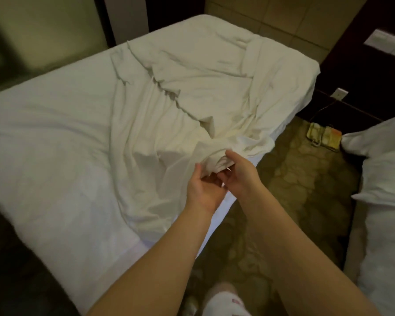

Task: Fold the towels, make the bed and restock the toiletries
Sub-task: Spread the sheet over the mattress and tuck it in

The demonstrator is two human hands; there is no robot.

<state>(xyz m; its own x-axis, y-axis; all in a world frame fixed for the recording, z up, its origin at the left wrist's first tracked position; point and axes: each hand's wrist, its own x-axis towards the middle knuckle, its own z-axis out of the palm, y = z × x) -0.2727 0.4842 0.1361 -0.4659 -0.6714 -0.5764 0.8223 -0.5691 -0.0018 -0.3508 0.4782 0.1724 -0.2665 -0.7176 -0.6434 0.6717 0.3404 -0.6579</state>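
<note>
Bed (43,137): covered with a white fitted layer, smooth over its left half.

Loose sheet (192,87): white and crumpled. It lies diagonally from the far right corner of the bed down to the near right edge, with deep folds across its middle. Part of it hangs over the right edge.

Left hand (203,187): at the right edge of the bed, palm turned up, thumb over and fingers curled under a bunched fold of the loose sheet.

Right hand (240,172): just beside the left hand (whether the two touch cannot be resolved), fingers curled round the same bunch from the right side.

Surroundings:
- Patterned carpet (294,179) runs along the right edge of the bed.
- A telephone (324,135) lies on the carpet near the far end, with a cord leading toward a wall socket (339,94).
- A second bed (388,224) with white linen occupies the right side, with a pillow (374,137) at its far end.
- A light-coloured shoe (224,302), blurred, shows at the bottom edge of the view
</note>
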